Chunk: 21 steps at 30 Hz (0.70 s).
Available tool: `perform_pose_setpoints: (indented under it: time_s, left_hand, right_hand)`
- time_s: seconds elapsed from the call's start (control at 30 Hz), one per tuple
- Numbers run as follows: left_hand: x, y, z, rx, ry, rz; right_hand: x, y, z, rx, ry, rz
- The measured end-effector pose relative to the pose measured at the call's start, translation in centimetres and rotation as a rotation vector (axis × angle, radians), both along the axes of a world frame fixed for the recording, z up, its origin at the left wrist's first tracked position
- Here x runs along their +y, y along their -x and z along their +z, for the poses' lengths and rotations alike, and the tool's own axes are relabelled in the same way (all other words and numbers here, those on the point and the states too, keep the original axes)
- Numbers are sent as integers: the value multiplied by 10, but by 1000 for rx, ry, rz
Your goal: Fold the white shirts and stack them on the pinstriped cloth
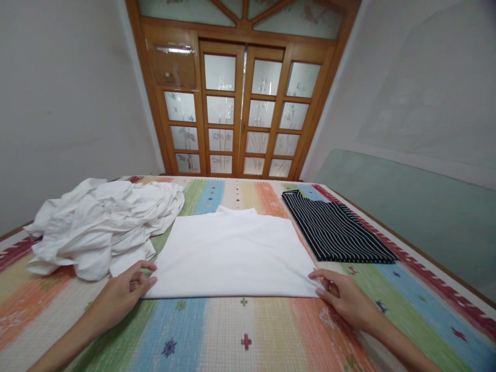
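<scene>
A white shirt (232, 253) lies folded into a wide, flat rectangle in front of me, its collar at the far edge. At its near left corner, my left hand (129, 287) is closed, thumb and forefinger at the cloth's edge. My right hand (341, 294) grips the near right corner in the same way, the other fingers curled under. Both forearms reach in from the bottom of the view. The shirt's near folded edge runs straight between the two hands.
A crumpled heap of white clothes (104, 222) sits to the left. On the right lies a folded black garment with white stripes (337, 227). Beneath everything spreads a multicoloured striped cover (225, 336). A pale green board (411, 217) borders the right side; wooden glazed doors (242, 113) stand beyond.
</scene>
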State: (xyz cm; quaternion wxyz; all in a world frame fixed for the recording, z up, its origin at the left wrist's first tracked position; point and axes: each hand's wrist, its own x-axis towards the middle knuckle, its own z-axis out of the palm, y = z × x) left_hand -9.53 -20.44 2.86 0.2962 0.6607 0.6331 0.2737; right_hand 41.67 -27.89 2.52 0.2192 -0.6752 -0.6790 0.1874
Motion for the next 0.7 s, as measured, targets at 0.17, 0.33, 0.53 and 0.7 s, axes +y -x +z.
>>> perform_pose_setpoints:
  time_s: [0.17,0.33,0.53,0.7]
  left_hand:
    - [-3,4,-5,53,-32,-44]
    - [2,7,4,242,-34,-121]
    - [22,-29,30,397,-284,-135]
    - [61,-104,24,419,-429,-330]
  right_hand:
    - [0,0,6,-101,39,13]
    - [2,-6,16,-180,84,44]
    - [32,25,29,-210,-171,109]
    - [89,98,24,-204,-260,167]
